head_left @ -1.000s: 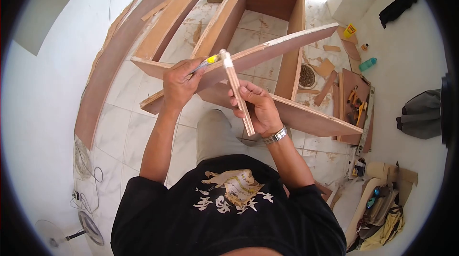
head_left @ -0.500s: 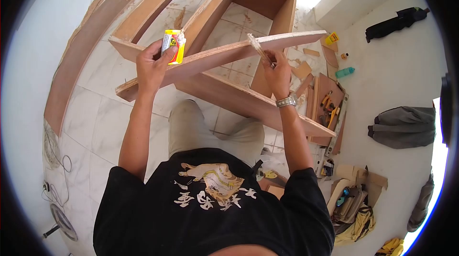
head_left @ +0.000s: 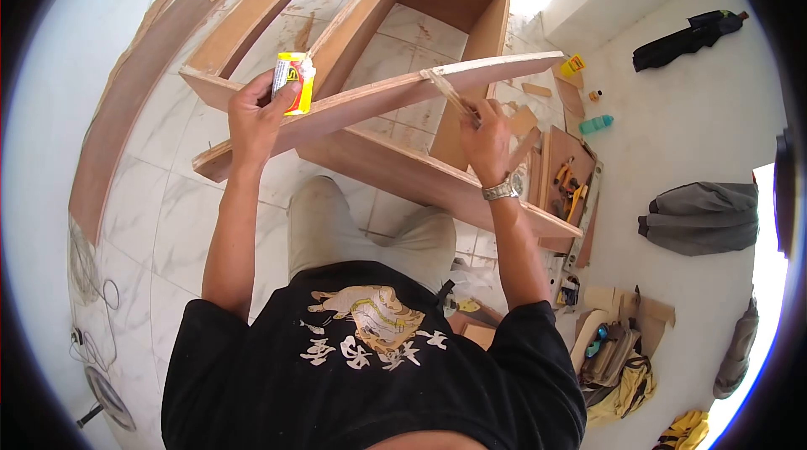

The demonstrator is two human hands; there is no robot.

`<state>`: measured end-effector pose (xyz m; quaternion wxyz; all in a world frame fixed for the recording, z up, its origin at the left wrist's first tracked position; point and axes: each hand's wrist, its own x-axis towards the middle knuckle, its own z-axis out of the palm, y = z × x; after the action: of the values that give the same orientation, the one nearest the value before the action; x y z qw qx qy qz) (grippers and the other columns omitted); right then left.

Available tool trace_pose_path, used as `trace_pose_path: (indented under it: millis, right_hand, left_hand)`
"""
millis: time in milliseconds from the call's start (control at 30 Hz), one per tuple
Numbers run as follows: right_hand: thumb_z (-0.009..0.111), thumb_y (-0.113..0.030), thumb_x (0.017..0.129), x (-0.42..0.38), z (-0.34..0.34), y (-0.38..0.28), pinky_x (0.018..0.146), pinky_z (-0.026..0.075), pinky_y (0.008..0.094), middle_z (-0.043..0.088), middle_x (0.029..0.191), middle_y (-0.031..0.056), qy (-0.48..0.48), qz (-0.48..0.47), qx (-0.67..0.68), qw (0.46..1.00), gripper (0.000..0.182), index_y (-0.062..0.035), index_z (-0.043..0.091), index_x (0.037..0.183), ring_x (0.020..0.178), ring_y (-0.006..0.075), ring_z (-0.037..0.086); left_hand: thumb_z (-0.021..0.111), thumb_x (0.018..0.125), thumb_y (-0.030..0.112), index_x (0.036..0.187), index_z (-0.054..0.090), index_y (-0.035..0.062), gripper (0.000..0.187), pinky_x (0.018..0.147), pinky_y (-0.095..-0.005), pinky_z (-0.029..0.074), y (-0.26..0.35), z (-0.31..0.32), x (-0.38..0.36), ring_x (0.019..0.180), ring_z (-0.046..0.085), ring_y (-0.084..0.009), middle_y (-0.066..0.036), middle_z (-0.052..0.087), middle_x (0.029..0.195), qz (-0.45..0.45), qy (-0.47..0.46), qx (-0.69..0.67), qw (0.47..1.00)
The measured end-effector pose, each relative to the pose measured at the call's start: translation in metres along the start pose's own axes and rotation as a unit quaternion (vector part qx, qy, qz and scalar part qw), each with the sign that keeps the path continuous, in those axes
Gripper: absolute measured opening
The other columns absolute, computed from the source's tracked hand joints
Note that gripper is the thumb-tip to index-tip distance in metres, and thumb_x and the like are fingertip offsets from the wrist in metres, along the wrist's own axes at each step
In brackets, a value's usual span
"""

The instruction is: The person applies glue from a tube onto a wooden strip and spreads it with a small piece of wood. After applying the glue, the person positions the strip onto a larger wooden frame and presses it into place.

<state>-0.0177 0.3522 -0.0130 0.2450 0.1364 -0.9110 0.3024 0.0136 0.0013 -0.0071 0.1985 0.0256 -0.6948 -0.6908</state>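
My left hand [head_left: 256,118] is wrapped round a small yellow and red glue container [head_left: 296,89] with white smears at its top. A thin wooden stick [head_left: 450,90] sits in the closed fingers of my right hand [head_left: 486,141], its tip at the upper edge of a long board [head_left: 370,110]. White glue coats that edge from the stick's tip to the board's right end; left of the tip the edge is bare plywood. This board lies across an open wooden frame [head_left: 395,168], just beyond my knees.
Pliers and other tools [head_left: 572,189] lie on a board at the right, near a teal bottle [head_left: 597,124] and a yellow container [head_left: 573,64]. A bag [head_left: 614,362] rests against the right wall. Cables [head_left: 101,315] and a round metal-rimmed object [head_left: 109,400] are at the left.
The stick's tip has shifted left along the board's edge and sits lower, with my right hand slightly lower too. The whole view has shifted a little; my left hand still holds the glue container.
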Motion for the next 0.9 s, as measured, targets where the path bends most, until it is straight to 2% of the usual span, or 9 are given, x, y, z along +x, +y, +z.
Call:
trace_pose_path:
  millis: [200, 300, 500, 600, 700, 800, 900]
  right_hand:
    - [0.063, -0.002, 0.085, 0.004, 0.005, -0.024, 0.076, 0.052, 0.0471, 0.061, 0.099, 0.0176, -0.018, -0.003, -0.045, 0.999, 0.023, -0.0031, 0.068, 0.107, 0.087, 0.0397, 0.062]
    - [0.064, -0.003, 0.085, 0.006, 0.007, -0.011, 0.076, 0.053, 0.0466, 0.062, 0.100, 0.0174, 0.008, -0.016, -0.060, 0.998, 0.022, -0.0031, 0.069, 0.107, 0.089, 0.0395, 0.063]
    - [0.064, -0.005, 0.085, 0.010, 0.002, 0.003, 0.075, 0.053, 0.0470, 0.063, 0.100, 0.0171, 0.008, 0.037, -0.060, 0.997, 0.022, -0.0026, 0.069, 0.106, 0.087, 0.0403, 0.064]
    - [0.064, -0.005, 0.086, 0.009, 0.005, 0.011, 0.076, 0.053, 0.0474, 0.063, 0.099, 0.0185, 0.009, -0.002, -0.063, 0.998, 0.022, -0.0035, 0.069, 0.107, 0.087, 0.0406, 0.064]
    - [0.067, -0.003, 0.084, 0.015, 0.005, 0.021, 0.074, 0.052, 0.0448, 0.065, 0.092, 0.0201, 0.053, 0.014, -0.084, 0.995, 0.022, -0.0013, 0.072, 0.105, 0.084, 0.0378, 0.065]
    - [0.062, -0.004, 0.086, 0.008, 0.009, 0.014, 0.076, 0.051, 0.0490, 0.062, 0.097, 0.0206, 0.020, 0.056, -0.052, 0.997, 0.025, -0.0044, 0.069, 0.110, 0.087, 0.0422, 0.062]
    - [0.061, -0.001, 0.086, 0.000, 0.018, 0.011, 0.076, 0.051, 0.0492, 0.062, 0.098, 0.0207, 0.044, 0.043, -0.019, 0.998, 0.025, -0.0028, 0.069, 0.110, 0.086, 0.0430, 0.061]
  left_hand:
    - [0.075, 0.091, 0.007, 0.120, 0.069, -0.0048, 0.031, 0.077, -0.0221, 0.053, 0.000, 0.000, -0.001, 0.084, 0.065, -0.0059, -0.007, 0.074, 0.098, 0.012, 0.009, -0.011, 1.000]
    - [0.075, 0.091, 0.008, 0.120, 0.069, -0.0046, 0.032, 0.078, -0.0223, 0.053, -0.001, -0.001, -0.001, 0.085, 0.065, -0.0059, -0.007, 0.074, 0.099, 0.014, 0.009, -0.017, 1.000]
    - [0.075, 0.091, 0.008, 0.120, 0.069, -0.0043, 0.032, 0.078, -0.0223, 0.053, 0.000, -0.001, -0.001, 0.086, 0.065, -0.0061, -0.007, 0.074, 0.099, 0.010, 0.004, -0.022, 1.000]
    - [0.076, 0.091, 0.008, 0.120, 0.069, -0.0041, 0.032, 0.078, -0.0223, 0.052, 0.001, 0.000, -0.001, 0.086, 0.065, -0.0062, -0.007, 0.074, 0.099, 0.006, 0.008, -0.029, 1.000]
    - [0.076, 0.091, 0.008, 0.120, 0.069, -0.0039, 0.033, 0.079, -0.0226, 0.053, -0.002, -0.002, -0.001, 0.087, 0.065, -0.0064, -0.006, 0.074, 0.099, 0.000, 0.007, -0.036, 0.999]
    - [0.076, 0.091, 0.008, 0.121, 0.069, -0.0037, 0.033, 0.080, -0.0228, 0.053, 0.000, -0.002, -0.001, 0.087, 0.066, -0.0068, -0.007, 0.075, 0.099, 0.002, 0.005, -0.033, 0.999]
    - [0.076, 0.090, 0.008, 0.120, 0.070, -0.0037, 0.032, 0.079, -0.0228, 0.053, -0.001, -0.002, -0.001, 0.087, 0.066, -0.0070, -0.007, 0.074, 0.099, 0.005, 0.006, -0.040, 0.999]
